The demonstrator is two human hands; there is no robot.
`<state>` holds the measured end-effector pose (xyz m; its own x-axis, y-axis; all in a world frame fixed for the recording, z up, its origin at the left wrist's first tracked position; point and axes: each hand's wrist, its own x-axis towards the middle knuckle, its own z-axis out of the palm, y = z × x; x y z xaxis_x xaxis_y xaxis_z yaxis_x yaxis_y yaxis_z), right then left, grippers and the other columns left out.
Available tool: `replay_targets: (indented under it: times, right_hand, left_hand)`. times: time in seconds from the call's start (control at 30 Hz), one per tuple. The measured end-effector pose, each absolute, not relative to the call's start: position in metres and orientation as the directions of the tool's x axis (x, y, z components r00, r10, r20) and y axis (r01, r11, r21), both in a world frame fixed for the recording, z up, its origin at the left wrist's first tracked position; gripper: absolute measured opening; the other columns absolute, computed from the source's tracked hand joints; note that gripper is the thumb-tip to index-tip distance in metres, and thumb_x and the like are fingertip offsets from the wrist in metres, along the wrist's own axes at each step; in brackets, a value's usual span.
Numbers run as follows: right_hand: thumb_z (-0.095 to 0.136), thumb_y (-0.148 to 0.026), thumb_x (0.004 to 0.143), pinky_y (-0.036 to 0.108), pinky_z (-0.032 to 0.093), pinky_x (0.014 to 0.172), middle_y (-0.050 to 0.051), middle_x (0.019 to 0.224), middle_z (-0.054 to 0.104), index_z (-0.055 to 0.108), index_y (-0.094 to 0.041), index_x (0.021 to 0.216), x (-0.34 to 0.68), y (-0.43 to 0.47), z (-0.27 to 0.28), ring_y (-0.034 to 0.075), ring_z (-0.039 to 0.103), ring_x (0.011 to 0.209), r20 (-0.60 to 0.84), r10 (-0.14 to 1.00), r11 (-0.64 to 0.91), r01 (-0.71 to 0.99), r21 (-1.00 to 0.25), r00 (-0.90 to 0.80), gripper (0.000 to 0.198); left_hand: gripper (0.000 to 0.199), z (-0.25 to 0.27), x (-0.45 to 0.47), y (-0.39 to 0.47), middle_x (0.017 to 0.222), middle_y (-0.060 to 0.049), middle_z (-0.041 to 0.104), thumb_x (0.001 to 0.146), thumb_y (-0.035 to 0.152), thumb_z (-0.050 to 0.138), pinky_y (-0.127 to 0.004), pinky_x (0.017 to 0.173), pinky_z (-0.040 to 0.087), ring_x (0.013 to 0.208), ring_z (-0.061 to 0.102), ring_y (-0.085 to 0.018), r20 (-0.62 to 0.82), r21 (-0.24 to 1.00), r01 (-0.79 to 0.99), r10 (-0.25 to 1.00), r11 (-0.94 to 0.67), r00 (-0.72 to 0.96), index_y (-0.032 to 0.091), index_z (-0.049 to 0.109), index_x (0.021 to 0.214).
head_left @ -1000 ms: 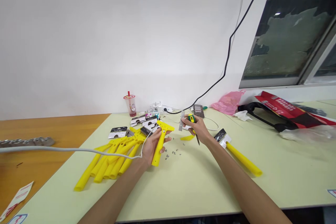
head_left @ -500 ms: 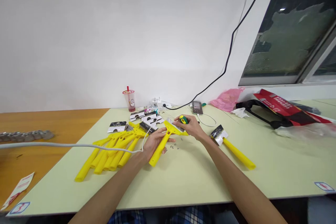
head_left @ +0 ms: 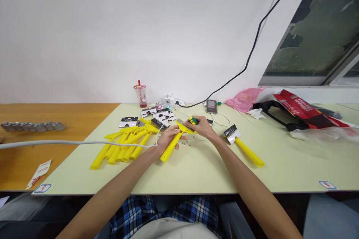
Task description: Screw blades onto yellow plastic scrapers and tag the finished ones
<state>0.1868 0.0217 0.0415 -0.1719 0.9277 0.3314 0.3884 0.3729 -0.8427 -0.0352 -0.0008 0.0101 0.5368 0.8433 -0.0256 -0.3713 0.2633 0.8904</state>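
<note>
My left hand (head_left: 167, 139) is closed around a yellow scraper (head_left: 171, 147), its hollow handle angled down toward me. At the scraper's head, my right hand (head_left: 202, 126) grips a screwdriver (head_left: 193, 120) with a green and yellow handle, its fingertips by the metal blade; the screwdriver's tip is hidden. Several small metal screws (head_left: 185, 143) lie on the table just below the hands. To the left is a pile of yellow scrapers (head_left: 123, 149), handles pointing toward me. On the right rests another scraper (head_left: 249, 152) with a black and white card sleeve over its head.
Black and white cards (head_left: 162, 114) lie behind the pile. A drink cup (head_left: 141, 97), a power strip (head_left: 168, 100) and a small device (head_left: 211, 106) stand along the wall. A white cable (head_left: 84, 142) crosses before my left wrist. A red bag (head_left: 301, 110) lies at right.
The view has tilted down, showing more of my lap. Both hands keep their hold at the scraper's head, with the screwdriver handle shifted slightly in my right hand.
</note>
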Motion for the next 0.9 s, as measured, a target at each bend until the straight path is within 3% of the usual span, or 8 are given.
replay_targets:
  times: [0.47, 0.67, 0.9]
  right_hand:
    - [0.080, -0.068, 0.088, 0.030, 0.045, 0.054, -0.001, 0.063, 0.064, 0.074, -0.020, 0.084, 0.1888, 0.0213, 0.0394, 0.016, 0.058, 0.052, 0.310, 0.917, 0.389, 0.393, -0.833, -0.252, 0.048]
    - [0.077, -0.073, 0.087, 0.028, 0.039, 0.047, -0.002, 0.057, 0.060, 0.072, -0.021, 0.083, 0.1876, 0.0170, 0.0438, 0.016, 0.054, 0.051, 0.268, 0.930, 0.353, 0.409, -0.842, -0.251, 0.053]
    - [0.079, -0.077, 0.082, 0.027, 0.032, 0.046, -0.003, 0.057, 0.051, 0.052, -0.023, 0.067, 0.1862, 0.0165, 0.0445, 0.013, 0.043, 0.053, 0.272, 0.940, 0.338, 0.449, -0.827, -0.207, 0.062]
  left_hand:
    - [0.044, 0.0064, -0.0333, 0.0008, 0.126, -0.021, 0.078, 0.086, 0.027, 0.083, -0.024, 0.042, 0.059, 0.101, 0.085, -0.034, -0.033, 0.885, -0.387, 0.863, 0.259, 0.504, 0.017, 0.064, 0.124]
    - [0.043, 0.0074, -0.0329, -0.0010, 0.129, -0.020, 0.078, 0.087, 0.029, 0.083, -0.024, 0.043, 0.060, 0.104, 0.085, -0.035, -0.036, 0.897, -0.367, 0.867, 0.247, 0.496, 0.018, 0.064, 0.124]
    - [0.048, 0.0091, -0.0317, -0.0046, 0.131, -0.021, 0.078, 0.087, 0.031, 0.085, -0.024, 0.045, 0.061, 0.106, 0.085, -0.035, -0.051, 0.905, -0.340, 0.858, 0.257, 0.511, 0.018, 0.063, 0.126]
